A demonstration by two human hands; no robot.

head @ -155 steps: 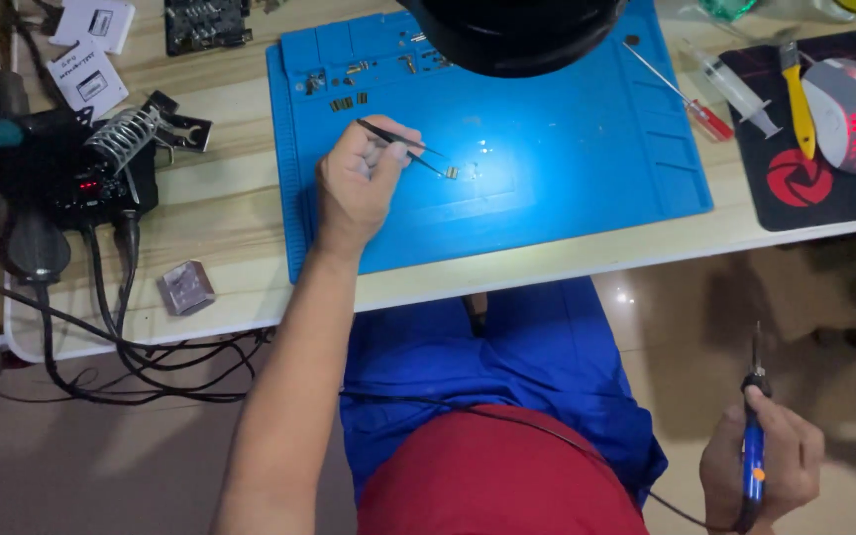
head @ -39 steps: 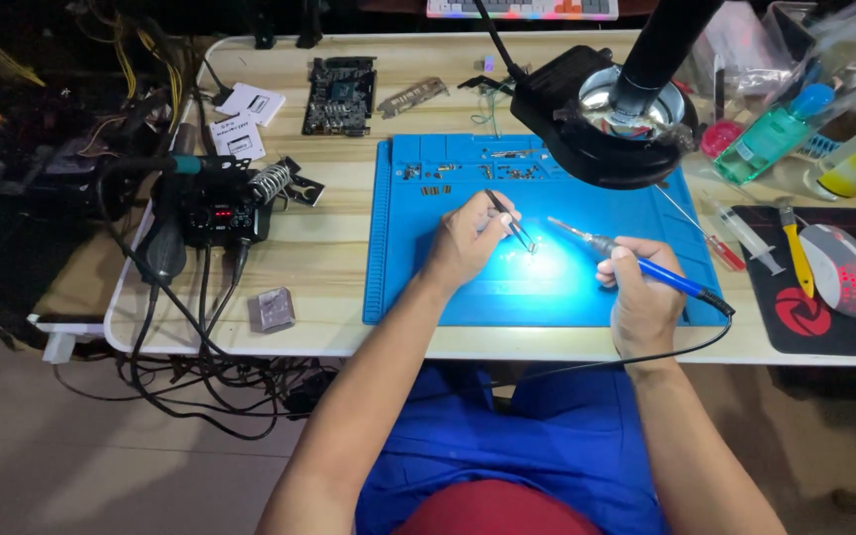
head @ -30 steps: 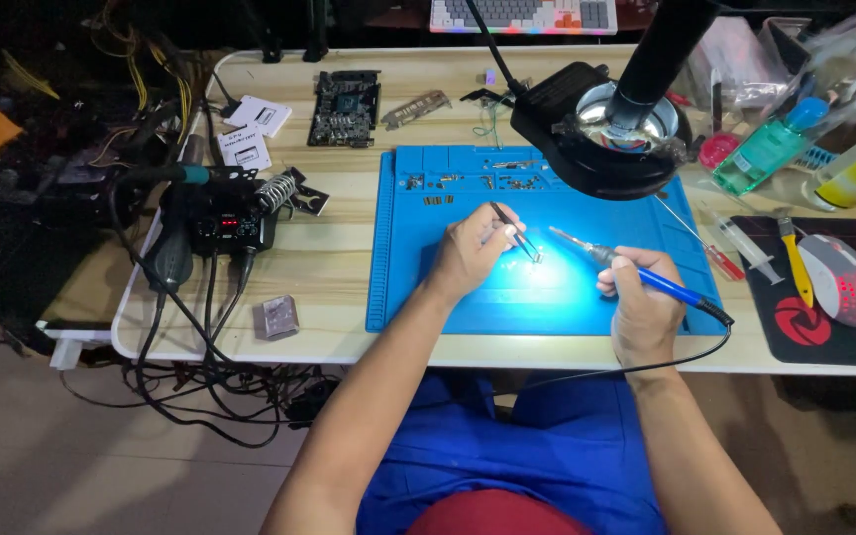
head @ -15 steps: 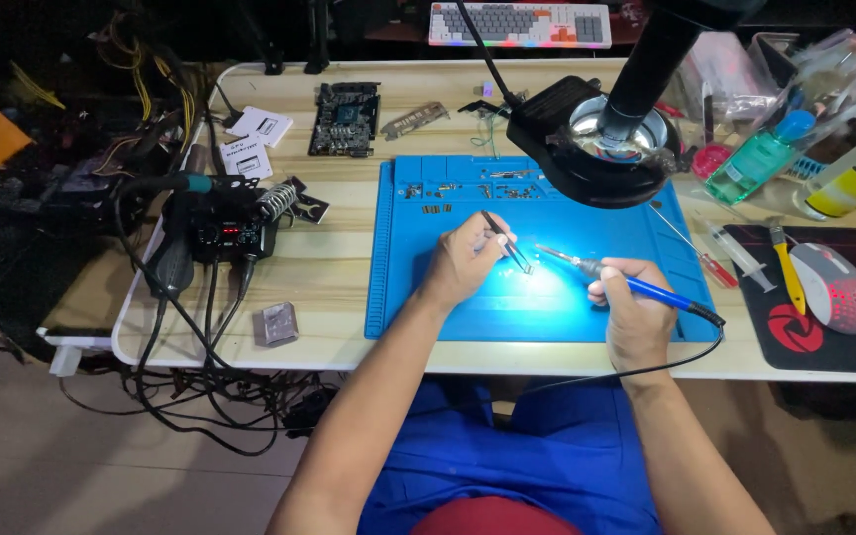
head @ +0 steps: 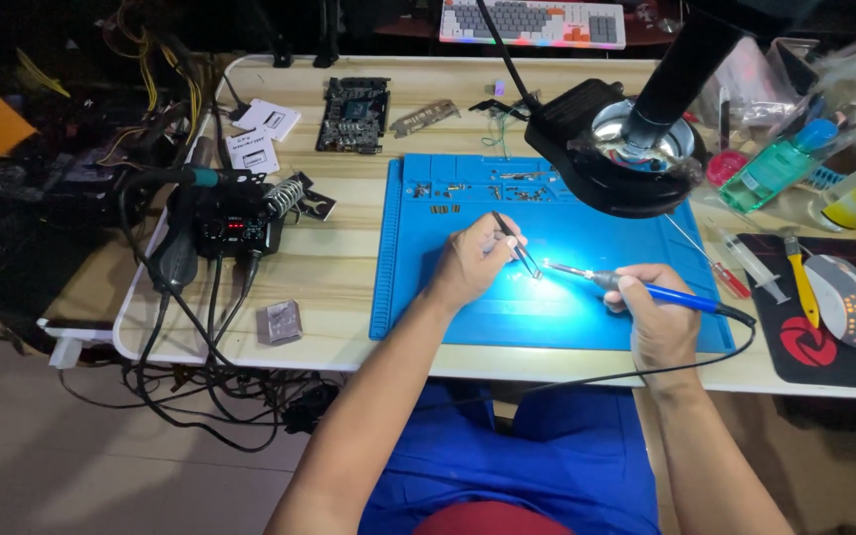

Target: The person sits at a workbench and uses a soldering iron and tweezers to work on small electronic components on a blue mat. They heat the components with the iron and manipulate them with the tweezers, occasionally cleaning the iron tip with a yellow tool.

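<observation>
We see our right hand (head: 658, 319) near the worktop's front edge, its grip wrapped around a blue soldering iron (head: 646, 289). Our left hand (head: 468, 266) pinches tweezers (head: 515, 245). Both tips meet over the lit middle of the blue mat (head: 448, 307). Small parts lie in the mat's far-edge compartments (head: 473, 188), beyond both grips.

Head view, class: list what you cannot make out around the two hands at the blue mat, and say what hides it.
- Part under the tweezers in the left hand: too small, washed out by lamp glare.
- Iron tip contact: too small to tell.
- Right hand fingers: wrapped round the iron, palm hidden.
- Lamp: arm cut off by the top edge; it covers the mat corner.
- Keyboard: cut off at the top.
</observation>
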